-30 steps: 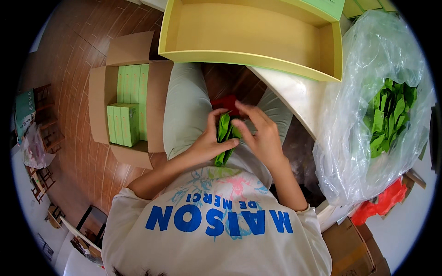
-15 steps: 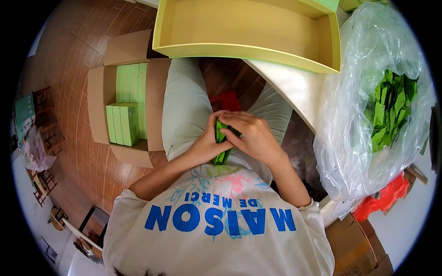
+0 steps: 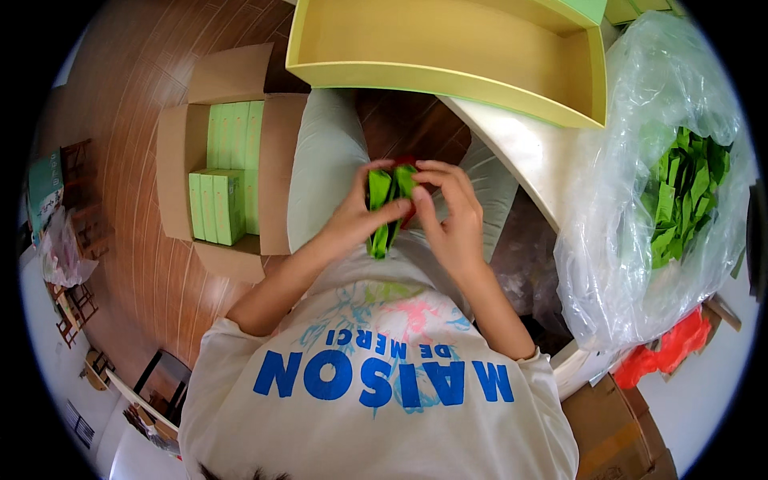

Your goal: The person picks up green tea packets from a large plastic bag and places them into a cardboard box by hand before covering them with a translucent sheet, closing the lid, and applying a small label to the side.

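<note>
Right now your left hand (image 3: 350,222) is closed around a small bunch of green packets (image 3: 378,190), thumb laid across them, above your lap between the legs of your pale trousers (image 3: 326,152). Your right hand (image 3: 454,222) is half open, its fingertips at the upper right end of the bunch; whether they pinch a packet, you cannot tell. Beyond your hands, a yellow-lined open box (image 3: 448,82) sits on the white table (image 3: 512,148). To your right, a clear plastic bag (image 3: 588,272) holds more green packets; to your left, an open carton (image 3: 182,172) holds light-green boxes (image 3: 220,210).
</note>
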`<action>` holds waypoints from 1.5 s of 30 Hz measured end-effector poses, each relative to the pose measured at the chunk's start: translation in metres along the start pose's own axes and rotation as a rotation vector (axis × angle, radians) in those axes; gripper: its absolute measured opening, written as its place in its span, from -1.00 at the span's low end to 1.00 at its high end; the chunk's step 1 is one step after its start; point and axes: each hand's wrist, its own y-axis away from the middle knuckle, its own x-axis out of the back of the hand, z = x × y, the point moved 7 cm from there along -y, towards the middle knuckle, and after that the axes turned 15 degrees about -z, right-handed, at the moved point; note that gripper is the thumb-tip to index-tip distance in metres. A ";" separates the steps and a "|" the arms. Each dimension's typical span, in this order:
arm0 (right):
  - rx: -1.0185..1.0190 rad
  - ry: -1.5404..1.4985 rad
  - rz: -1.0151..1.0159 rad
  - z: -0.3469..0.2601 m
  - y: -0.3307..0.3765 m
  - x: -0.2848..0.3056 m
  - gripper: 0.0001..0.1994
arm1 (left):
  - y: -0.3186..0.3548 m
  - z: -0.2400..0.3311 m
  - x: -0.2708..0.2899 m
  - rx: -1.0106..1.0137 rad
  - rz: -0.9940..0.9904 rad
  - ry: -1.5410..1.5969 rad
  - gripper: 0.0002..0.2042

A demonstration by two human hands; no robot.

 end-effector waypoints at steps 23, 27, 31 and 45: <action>0.385 0.295 -0.309 -0.023 0.019 -0.041 -0.71 | 0.009 -0.003 0.027 -0.018 0.284 0.146 -0.44; 0.441 0.266 -0.318 -0.028 0.021 -0.040 -0.76 | 0.006 -0.005 0.024 -0.082 0.250 0.231 -0.48; 0.437 0.252 -0.309 -0.029 0.022 -0.035 -0.77 | 0.004 -0.002 0.021 -0.084 0.250 0.208 -0.49; -0.064 -0.217 -0.099 0.015 0.013 0.007 -0.65 | 0.004 0.008 -0.018 -0.121 -0.023 0.223 -0.38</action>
